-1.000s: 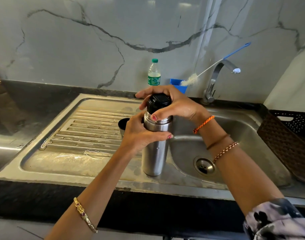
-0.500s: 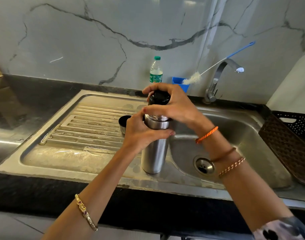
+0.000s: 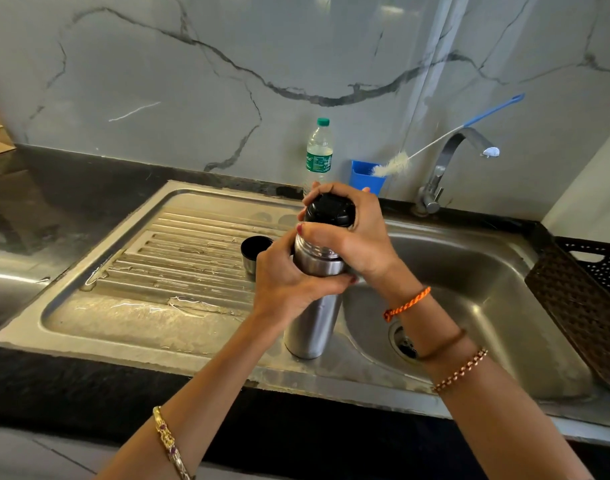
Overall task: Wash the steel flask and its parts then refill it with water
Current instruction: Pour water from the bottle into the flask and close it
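The steel flask stands upright on the sink's front ledge, between the drainboard and the basin. My left hand wraps around its upper body. My right hand grips the black stopper on the flask's neck from above. The flask's steel cup lid, black inside, stands on the drainboard just left of my left hand, partly hidden by it.
The wet ribbed drainboard lies to the left, the basin with its drain to the right. At the back stand a plastic water bottle, a blue holder with a bottle brush, and the tap. A brown basket sits far right.
My right hand has turned on the black stopper, its fingers shifting around the top. The flask and my left hand stay in place; the view has shifted slightly.
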